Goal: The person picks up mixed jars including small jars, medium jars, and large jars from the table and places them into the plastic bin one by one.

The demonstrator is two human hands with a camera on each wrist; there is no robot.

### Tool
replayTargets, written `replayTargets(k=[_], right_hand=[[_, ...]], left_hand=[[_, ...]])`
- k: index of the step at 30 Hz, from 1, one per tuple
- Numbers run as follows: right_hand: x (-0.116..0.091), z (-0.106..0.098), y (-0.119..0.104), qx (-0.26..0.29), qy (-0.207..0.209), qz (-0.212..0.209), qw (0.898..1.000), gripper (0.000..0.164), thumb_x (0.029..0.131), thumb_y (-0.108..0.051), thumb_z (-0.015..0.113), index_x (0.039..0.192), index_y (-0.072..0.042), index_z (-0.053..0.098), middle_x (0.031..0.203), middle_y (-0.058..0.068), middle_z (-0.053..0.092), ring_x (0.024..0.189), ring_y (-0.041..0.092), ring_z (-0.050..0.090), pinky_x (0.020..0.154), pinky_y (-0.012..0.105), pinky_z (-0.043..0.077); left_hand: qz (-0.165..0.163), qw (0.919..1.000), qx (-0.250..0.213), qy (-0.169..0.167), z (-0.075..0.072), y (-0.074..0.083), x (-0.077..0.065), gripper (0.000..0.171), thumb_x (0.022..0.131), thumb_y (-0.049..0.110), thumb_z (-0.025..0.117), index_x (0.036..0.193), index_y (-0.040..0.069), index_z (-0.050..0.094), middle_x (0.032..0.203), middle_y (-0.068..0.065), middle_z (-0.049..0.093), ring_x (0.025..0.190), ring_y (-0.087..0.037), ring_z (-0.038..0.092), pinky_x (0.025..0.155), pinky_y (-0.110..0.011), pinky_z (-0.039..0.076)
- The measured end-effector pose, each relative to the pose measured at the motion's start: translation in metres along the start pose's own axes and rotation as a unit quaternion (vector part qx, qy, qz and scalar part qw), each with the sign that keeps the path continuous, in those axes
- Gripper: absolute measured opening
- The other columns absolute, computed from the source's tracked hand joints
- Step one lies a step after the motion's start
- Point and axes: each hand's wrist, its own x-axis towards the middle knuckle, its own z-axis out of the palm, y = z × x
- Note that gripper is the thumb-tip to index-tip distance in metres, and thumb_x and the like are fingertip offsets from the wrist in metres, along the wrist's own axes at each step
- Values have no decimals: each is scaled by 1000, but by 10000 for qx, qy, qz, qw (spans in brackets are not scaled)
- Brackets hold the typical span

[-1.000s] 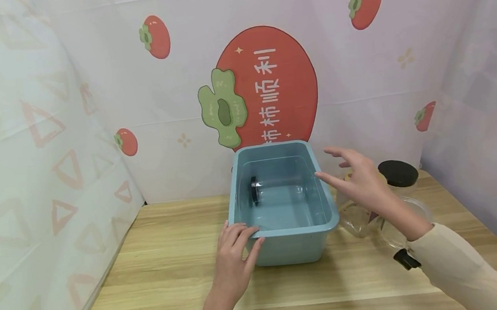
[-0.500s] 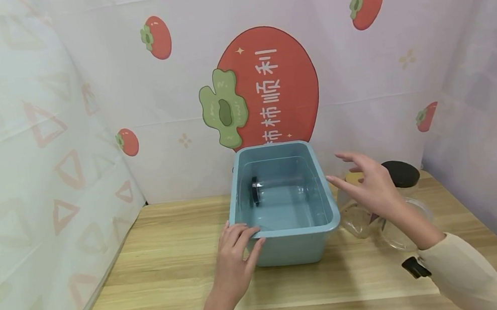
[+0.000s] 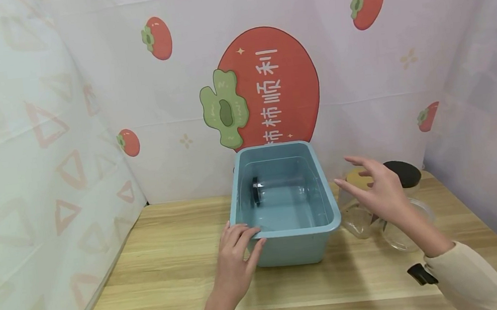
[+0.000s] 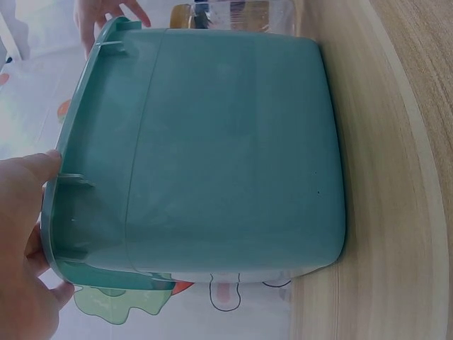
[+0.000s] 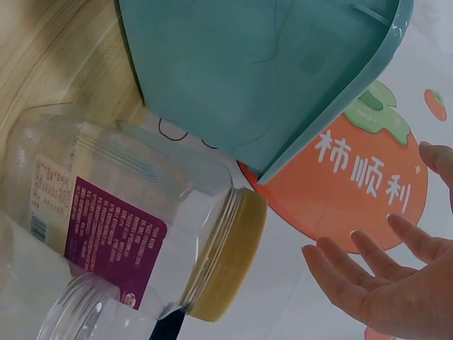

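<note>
A blue plastic basin stands at the middle of the table. Inside it lies a clear jar on its side, black lid to the left. My left hand holds the basin's near left corner, fingers over the rim and thumb along its outer side. My right hand hovers to the right of the basin, fingers spread and nothing in them. Behind and below that hand is a yellow-lidded clear jar with a purple label. A black-lidded jar stands farther right, partly covered by the hand.
Another clear jar, its round mouth showing, sits nearer me under my right forearm. A black clip hangs by my right sleeve. The wooden table ends at a printed cloth backdrop behind and at both sides.
My right hand has moved right, away from the basin's right rim and over the jars, with its fingers still spread. The left hand and the basin stay in place.
</note>
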Motion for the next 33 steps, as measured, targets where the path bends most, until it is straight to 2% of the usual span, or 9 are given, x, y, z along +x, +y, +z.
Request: replayTargets(k=[7, 14, 24, 33], right_hand=[[-3, -1, 2, -34, -15, 85, 10000, 59, 94, -23, 82, 144, 0, 60, 140, 31, 60, 112, 57, 66, 88, 73, 55], [-6, -4, 4, 44, 119, 44, 9999, 58, 94, -18, 82, 143, 1, 60, 139, 32, 60, 113, 57, 65, 86, 71, 57], [-12, -8, 14, -6, 81, 170, 9998, 62, 96, -25, 80, 147, 1, 57, 142, 33, 57, 116, 59, 62, 86, 74, 55], [-21, -6, 19, -50, 232, 210, 9995, 62, 94, -23, 82, 146, 1, 58, 139, 33, 57, 115, 60, 61, 83, 72, 57]], left_hand=[[21, 10000, 2, 21, 0, -1, -1, 21, 91, 15, 83, 109, 8, 76, 103, -5, 70, 111, -28, 65, 112, -67, 45], [65, 10000, 16, 25, 0, -2, -2, 19, 96, 21, 79, 111, 9, 76, 104, -5, 70, 112, -28, 65, 113, -66, 44], [49, 10000, 20, -2, 0, -2, -1, 19, 95, 19, 80, 111, 9, 76, 104, -5, 69, 111, -27, 65, 113, -65, 44], [53, 10000, 40, -18, 0, -2, -2, 19, 97, 21, 79, 111, 9, 76, 104, -5, 69, 110, -26, 65, 114, -64, 44]])
